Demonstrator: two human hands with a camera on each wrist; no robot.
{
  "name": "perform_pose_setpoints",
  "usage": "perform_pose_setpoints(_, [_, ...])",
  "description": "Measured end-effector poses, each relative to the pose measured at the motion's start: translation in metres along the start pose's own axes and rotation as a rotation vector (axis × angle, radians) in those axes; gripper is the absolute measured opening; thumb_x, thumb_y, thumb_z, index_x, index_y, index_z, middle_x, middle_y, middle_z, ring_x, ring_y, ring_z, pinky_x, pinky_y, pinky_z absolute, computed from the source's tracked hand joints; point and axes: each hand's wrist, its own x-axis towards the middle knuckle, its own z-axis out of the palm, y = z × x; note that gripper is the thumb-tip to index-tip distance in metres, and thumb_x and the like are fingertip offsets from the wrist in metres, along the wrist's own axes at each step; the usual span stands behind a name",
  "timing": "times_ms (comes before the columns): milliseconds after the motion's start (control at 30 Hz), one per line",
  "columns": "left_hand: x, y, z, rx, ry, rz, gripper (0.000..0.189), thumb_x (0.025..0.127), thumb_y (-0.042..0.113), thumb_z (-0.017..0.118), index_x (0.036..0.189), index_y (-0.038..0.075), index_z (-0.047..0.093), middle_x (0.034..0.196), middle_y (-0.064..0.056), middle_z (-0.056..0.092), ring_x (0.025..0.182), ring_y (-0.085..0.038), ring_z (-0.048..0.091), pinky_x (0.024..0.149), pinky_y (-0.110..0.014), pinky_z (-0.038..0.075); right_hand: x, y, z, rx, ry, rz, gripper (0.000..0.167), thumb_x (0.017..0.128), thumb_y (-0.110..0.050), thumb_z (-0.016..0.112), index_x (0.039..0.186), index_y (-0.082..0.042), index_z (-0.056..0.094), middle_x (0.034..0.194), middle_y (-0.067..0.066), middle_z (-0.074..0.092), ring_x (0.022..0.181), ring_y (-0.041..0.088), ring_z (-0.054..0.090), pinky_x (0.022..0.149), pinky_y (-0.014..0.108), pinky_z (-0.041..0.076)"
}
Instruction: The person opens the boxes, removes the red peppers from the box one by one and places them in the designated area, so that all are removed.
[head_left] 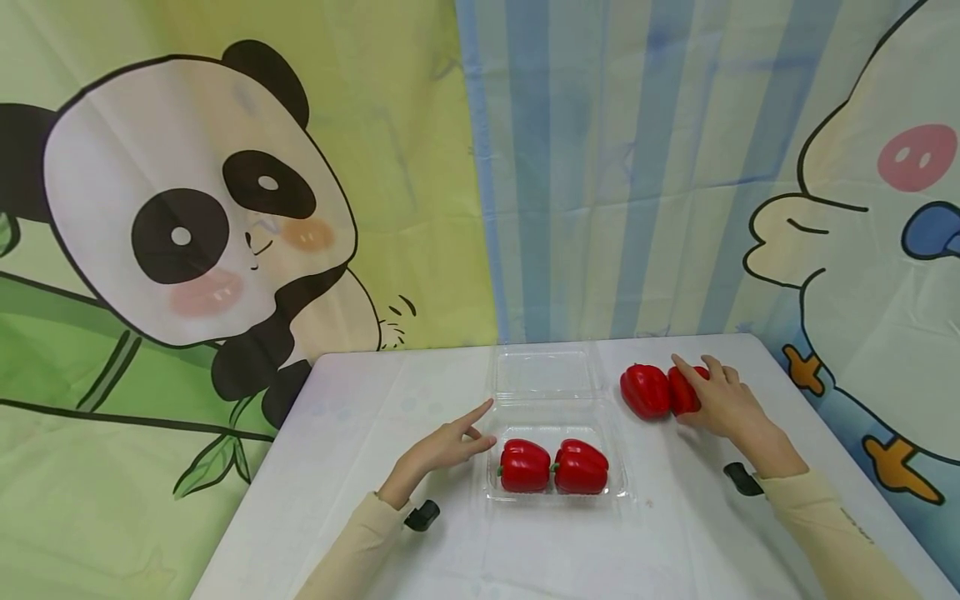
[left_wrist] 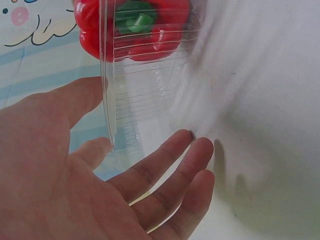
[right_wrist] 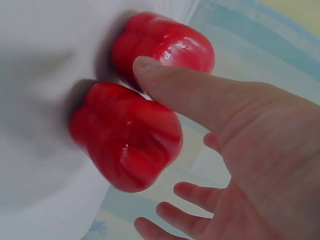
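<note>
Two red bell peppers, the left one and the right one, sit side by side in a clear plastic clamshell box with its lid folded back. My left hand is at the box's left side, fingers spread, thumb and index near the rim in the left wrist view. At the back right, my right hand reaches over a red bell pepper, which sits close beside another red bell pepper. In the right wrist view the thumb lies between these two, and the other fingers extend apart from the nearer one.
The white table backs onto a curtain printed with a panda and stripes. A black strap end shows at the left wrist, another black piece at the right wrist.
</note>
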Motion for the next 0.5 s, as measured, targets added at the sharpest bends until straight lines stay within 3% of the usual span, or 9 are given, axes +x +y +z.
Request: perform_pose_setpoints(500, [0.0008,-0.0006,0.0000,0.004,0.002,0.018,0.076,0.097,0.051,0.060,0.161,0.031,0.024,0.123,-0.011,0.069,0.097,-0.020,0.067,0.084,-0.044,0.055,-0.0073,-0.0090,-0.0051,0.011,0.006,-0.016,0.103,0.074,-0.020,0.089,0.155,-0.006,0.027,0.144,0.041,0.024,0.126,0.065,0.028,0.094,0.075,0.041])
